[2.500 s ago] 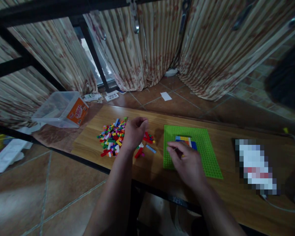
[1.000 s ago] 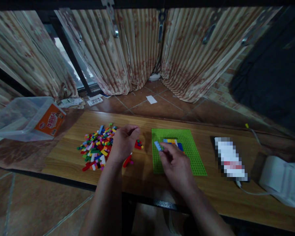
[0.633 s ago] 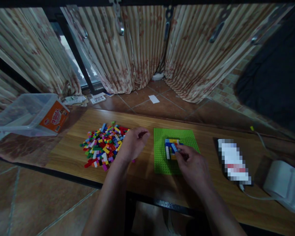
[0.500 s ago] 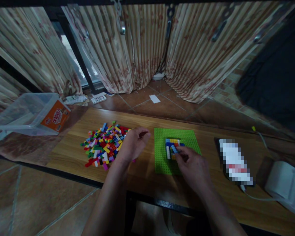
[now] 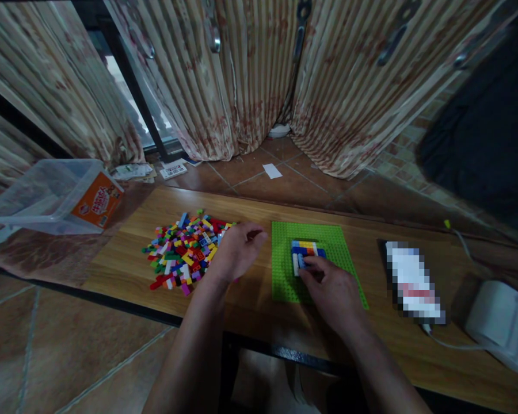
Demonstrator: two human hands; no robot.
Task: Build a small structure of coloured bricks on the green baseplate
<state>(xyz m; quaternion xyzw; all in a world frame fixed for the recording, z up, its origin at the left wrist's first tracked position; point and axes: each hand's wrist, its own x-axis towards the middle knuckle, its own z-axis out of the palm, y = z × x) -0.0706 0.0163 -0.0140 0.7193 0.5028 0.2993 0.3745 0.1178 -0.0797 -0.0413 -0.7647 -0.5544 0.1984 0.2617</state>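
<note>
A green baseplate (image 5: 336, 241) lies on the wooden table (image 5: 259, 299). A small block of blue, yellow, orange and white bricks (image 5: 305, 251) is stuck near its middle. My right hand (image 5: 330, 290) rests on the plate with its fingertips pressing a light blue brick (image 5: 301, 261) at the front of that block. My left hand (image 5: 237, 250) sits curled on the table between the plate and a heap of loose coloured bricks (image 5: 183, 253); whether it holds a brick is hidden.
A clear plastic tub with an orange label (image 5: 56, 195) stands at the table's far left. A blurred flat object (image 5: 414, 282) lies right of the plate, with a cable and a white device (image 5: 501, 325) beyond. Curtains (image 5: 259, 75) hang behind.
My right hand carried a light blue brick from the plate's left edge onto the brick block and now presses it down. My left hand stayed by the heap.
</note>
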